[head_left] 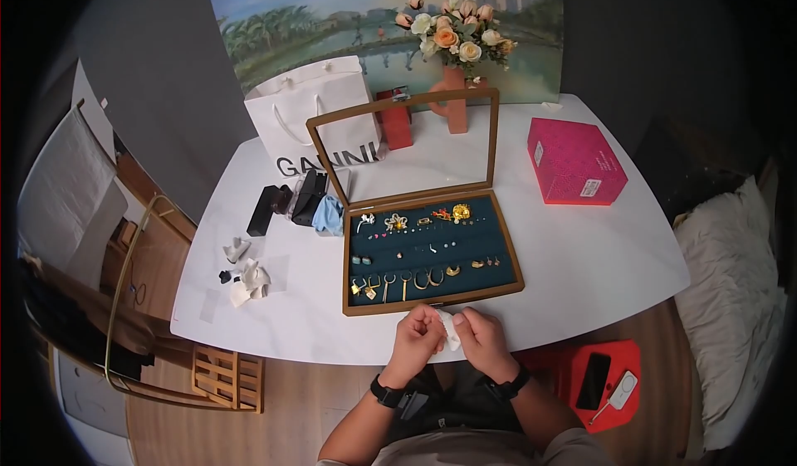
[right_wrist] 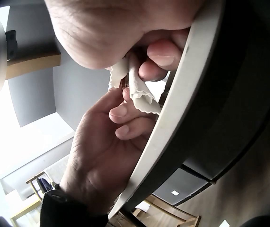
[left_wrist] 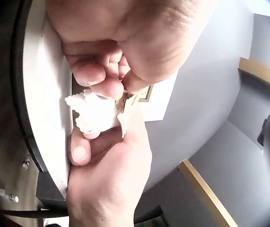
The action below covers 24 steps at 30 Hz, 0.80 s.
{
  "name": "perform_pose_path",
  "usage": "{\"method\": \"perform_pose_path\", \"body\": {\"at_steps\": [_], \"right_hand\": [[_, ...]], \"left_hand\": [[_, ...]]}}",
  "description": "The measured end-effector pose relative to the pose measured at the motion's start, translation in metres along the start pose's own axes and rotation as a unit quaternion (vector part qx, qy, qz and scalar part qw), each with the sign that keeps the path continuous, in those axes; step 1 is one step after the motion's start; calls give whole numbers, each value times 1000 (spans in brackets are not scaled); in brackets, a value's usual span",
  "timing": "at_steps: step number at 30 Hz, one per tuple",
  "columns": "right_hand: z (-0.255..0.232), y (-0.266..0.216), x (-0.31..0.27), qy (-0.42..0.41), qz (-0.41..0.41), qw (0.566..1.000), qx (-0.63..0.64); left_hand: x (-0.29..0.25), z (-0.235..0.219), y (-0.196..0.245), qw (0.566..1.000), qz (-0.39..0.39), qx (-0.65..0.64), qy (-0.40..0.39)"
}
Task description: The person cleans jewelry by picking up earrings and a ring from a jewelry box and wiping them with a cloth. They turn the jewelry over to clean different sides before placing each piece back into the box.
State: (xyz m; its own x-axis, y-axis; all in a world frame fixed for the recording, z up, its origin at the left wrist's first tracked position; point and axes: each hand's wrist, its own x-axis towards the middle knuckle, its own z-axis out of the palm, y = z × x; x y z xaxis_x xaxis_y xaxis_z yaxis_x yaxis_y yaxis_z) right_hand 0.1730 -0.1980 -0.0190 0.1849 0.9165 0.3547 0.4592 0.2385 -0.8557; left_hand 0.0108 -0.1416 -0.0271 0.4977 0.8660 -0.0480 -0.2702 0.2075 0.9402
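Over the front edge of the table, in the head view, my left hand (head_left: 417, 337) and right hand (head_left: 486, 343) meet at a white cloth (head_left: 450, 329) with zigzag-cut edges. My right thumb and fingers grip this cloth (right_wrist: 139, 87), which is folded and bunched. The curled left fingers pinch a small gold-coloured piece (left_wrist: 125, 95) against the cloth, mostly hidden by fingers; I cannot tell its kind. Just beyond the hands lies a wooden jewelry case (head_left: 508, 242) with its glass lid (head_left: 496, 134) raised. Rings, brooches and earrings sit in rows on its dark green lining.
A white paper bag (head_left: 282, 117) stands back left, near a dark box (head_left: 264, 210) and blue cloth (head_left: 329, 216). Crumpled off-white cloths (head_left: 251, 283) lie on the left. A pink box (head_left: 575, 163) is back right; a vase (head_left: 455, 105) of flowers stands behind the case.
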Motion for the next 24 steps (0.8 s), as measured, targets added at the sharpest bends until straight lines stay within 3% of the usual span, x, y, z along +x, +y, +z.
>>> {"method": "perform_pose_path", "body": {"at_steps": [6, 9, 12, 15, 24], "right_hand": [[-3, 1, 1, 12, 15, 999, 38], [-3, 0, 1, 12, 20, 999, 46], [-3, 2, 1, 28, 23, 998, 52], [-3, 0, 1, 36, 29, 997, 69], [-4, 1, -1, 35, 23, 994, 99]], "left_hand": [[-1, 2, 5, 996, 5, 75, -42], [0, 1, 3, 996, 5, 83, -26], [4, 4, 2, 1000, 3, 5, 28], [7, 6, 6, 1000, 1, -11, 27], [6, 9, 3, 998, 14, 56, -33]]}}
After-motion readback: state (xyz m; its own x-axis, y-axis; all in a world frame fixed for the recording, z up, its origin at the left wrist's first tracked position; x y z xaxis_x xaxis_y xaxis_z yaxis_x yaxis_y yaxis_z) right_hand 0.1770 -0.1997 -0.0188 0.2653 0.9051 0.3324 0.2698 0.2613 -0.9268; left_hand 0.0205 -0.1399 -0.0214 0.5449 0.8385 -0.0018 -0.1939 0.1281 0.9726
